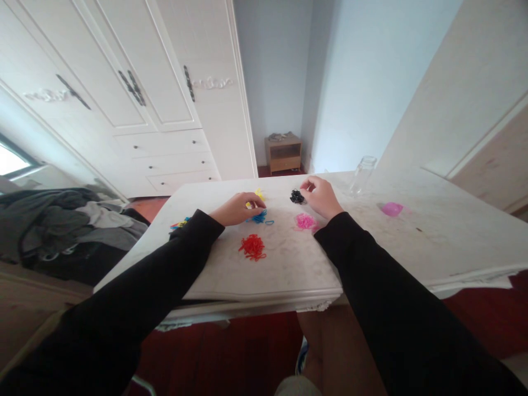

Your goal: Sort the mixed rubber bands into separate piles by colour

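1. Soft light; the window (11, 159) at far left glares white.
2. The bench (218, 278) is pale, evenly lit; the floor (231, 346) below is dim.
3. Wide-angle stretch slants the wardrobe (165, 44).
4. Fine detail is soft, slightly hazy.

Nope, can't make out any text tbh, no labels, brands, numbers or signs I can read anywhere from 12 round to 12.
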`<control>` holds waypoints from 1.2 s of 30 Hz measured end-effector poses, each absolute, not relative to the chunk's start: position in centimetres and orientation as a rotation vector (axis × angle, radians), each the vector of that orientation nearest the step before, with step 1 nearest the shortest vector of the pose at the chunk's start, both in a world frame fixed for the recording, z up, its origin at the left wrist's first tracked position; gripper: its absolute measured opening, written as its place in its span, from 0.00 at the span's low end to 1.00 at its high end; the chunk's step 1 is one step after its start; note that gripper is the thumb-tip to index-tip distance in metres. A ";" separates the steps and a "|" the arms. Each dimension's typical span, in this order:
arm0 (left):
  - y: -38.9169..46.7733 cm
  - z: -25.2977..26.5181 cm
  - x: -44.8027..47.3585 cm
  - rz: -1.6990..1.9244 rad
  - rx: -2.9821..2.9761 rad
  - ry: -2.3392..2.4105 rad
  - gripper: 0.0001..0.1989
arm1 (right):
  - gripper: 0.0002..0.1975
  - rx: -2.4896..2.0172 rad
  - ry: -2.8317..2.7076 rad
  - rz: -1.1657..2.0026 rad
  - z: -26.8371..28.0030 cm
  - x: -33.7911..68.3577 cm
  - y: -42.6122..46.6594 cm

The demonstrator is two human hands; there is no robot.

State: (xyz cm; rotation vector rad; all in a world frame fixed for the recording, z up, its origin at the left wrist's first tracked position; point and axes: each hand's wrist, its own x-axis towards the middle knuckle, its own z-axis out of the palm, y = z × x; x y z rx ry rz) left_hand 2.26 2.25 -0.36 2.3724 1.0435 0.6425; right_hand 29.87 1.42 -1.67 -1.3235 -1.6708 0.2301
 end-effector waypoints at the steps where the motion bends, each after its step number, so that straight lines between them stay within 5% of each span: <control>1: 2.1 -0.3 2.3 0.629 2.391 1.029 0.11 | 0.05 -1.328 -1.672 0.229 -1.7 29.9 1.4; 8: 1.2 -0.2 2.9 0.575 2.516 0.930 0.19 | 0.06 -1.329 -1.692 0.244 -1.7 29.7 1.3; 31: 1.3 -0.5 2.5 0.582 2.500 0.811 0.06 | 0.06 -1.344 -1.757 0.252 -1.8 29.7 1.5; 36: 1.9 -0.2 1.8 0.622 2.453 0.838 0.11 | 0.06 -1.327 -1.778 0.238 -1.9 29.8 1.6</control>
